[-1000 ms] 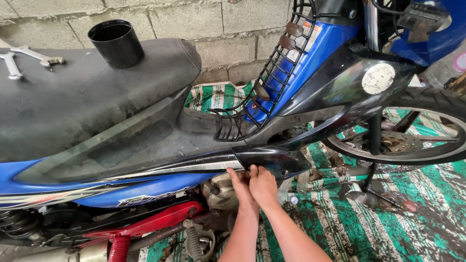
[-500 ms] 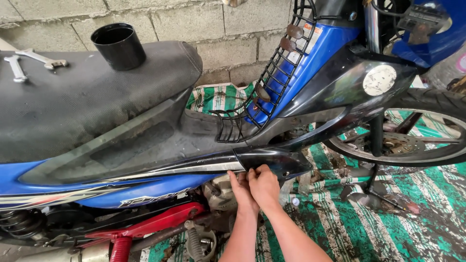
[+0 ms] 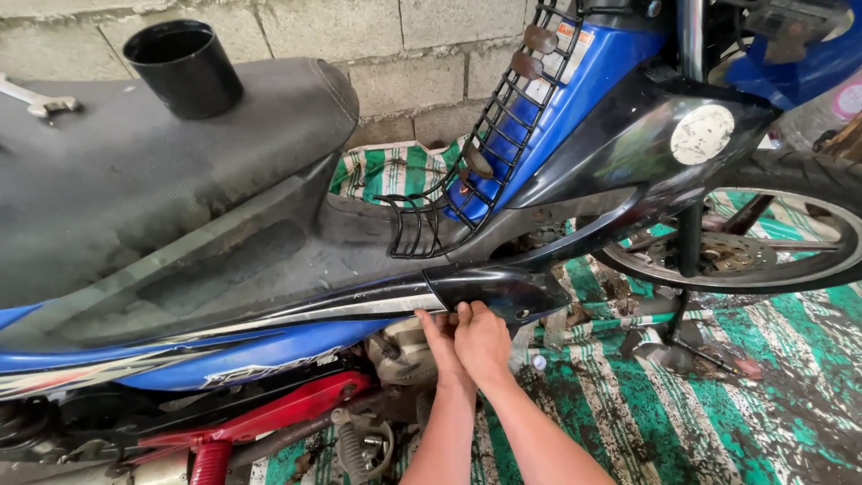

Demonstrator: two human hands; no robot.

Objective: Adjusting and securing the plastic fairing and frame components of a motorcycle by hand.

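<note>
A blue and black motorcycle lies across the view. Both my hands press together under the lower edge of its black side fairing panel [image 3: 489,289]. My left hand [image 3: 437,337] has its fingertips touching the panel's underside. My right hand [image 3: 483,339] sits right beside it, fingers curled against the same edge. What lies between the fingers is hidden. The engine [image 3: 400,352] sits just behind my hands.
A black cup [image 3: 184,68] and a wrench [image 3: 36,101] rest on the grey seat [image 3: 135,171]. A black wire basket [image 3: 485,153] hangs at the front. The front wheel [image 3: 763,242] is at right. A green striped mat [image 3: 718,413] covers the ground; a block wall stands behind.
The view has shifted slightly. My hands stay at the panel's lower edge, with only a small regrip of the fingers.
</note>
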